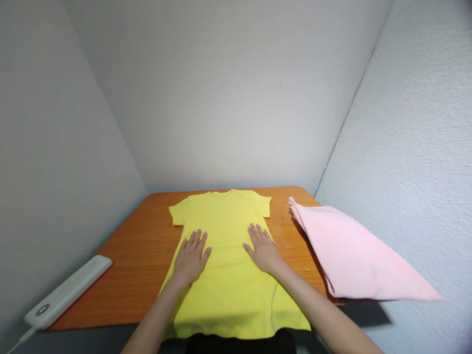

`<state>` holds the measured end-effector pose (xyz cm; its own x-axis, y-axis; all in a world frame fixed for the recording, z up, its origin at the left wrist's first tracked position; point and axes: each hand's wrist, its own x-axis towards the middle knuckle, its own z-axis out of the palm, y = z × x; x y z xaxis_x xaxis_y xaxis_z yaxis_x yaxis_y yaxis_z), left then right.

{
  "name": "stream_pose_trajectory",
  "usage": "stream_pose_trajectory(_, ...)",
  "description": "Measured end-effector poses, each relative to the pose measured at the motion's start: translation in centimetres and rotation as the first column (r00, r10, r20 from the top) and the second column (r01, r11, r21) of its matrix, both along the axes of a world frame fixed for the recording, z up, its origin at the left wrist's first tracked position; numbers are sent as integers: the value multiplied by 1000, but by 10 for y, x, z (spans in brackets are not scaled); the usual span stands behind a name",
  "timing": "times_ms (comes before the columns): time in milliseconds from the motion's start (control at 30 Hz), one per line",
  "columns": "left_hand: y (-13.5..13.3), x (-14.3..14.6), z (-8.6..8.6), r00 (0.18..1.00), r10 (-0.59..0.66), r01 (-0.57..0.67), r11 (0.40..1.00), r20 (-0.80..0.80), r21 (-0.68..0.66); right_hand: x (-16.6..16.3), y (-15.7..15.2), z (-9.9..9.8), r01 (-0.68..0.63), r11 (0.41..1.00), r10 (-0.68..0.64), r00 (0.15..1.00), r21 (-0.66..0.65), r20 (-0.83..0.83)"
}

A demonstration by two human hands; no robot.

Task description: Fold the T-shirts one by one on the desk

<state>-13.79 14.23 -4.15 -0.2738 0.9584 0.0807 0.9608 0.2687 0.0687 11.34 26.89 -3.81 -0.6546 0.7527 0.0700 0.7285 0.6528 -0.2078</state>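
Well, the left grip (191, 258) is spread out flat, with its fingers a little apart and its thumb sticking out toward the right grip (263, 250). The right grip is spread flat too, and its thumb points back at the left one. Both press on top of a yellow shirt (225, 246), which lies under them and fills the space between them. Its neck and two short sleeves are ahead of the fingertips. Its bottom edge is behind both grips, near the wrists and arms, and goes past the near edge of the brown desk (136, 241). To the right of the right grip is a folded pink cloth (354, 250), and part of it pokes out past the side of the desk. Well to the left of the left grip, a long white thing (73, 287) with a cord (26, 336) sits along the desk's left edge.
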Motion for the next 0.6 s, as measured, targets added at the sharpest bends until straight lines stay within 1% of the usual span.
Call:
stream_pose_trajectory(67, 3, 4, 6, 1000, 3, -3, 1000, -3, -13, 5, 3, 7, 3, 1000, -3, 1000, -2, 6)
stream_pose_trajectory(133, 2, 11, 13, 1000, 14, -14, 999, -3, -36, 5, -6, 17, -13, 1000, 13, 1000, -5, -7)
stream_pose_trajectory(233, -13, 24, 19, 999, 26, -26, 1000, -26, -2, 7, -38, 31, -69, 998, 69, 995, 1, -65)
stream_pose_trajectory(300, -33, 32, 16, 999, 33, -32, 999, -41, 32, 17, -67, 32, -128, 992, 126, 986, -8, -105)
stream_pose_trajectory(367, -55, 36, 9, 997, 59, -58, 998, -42, 25, 33, -92, 26, -163, 986, 159, 979, -27, -126)
stream_pose_trajectory(433, -71, 35, 1, 995, 93, -92, 996, -44, 4, 53, -106, 15, -151, 988, 146, 981, -31, -128)
stream_pose_trajectory(500, -80, 31, -4, 994, 97, -97, 995, -54, -4, 70, -111, 4, -112, 994, 109, 986, -14, -130)
stream_pose_trajectory(600, -82, 23, -5, 995, 76, -76, 997, -59, 3, 84, -111, -8, -67, 998, 68, 986, 11, -155)
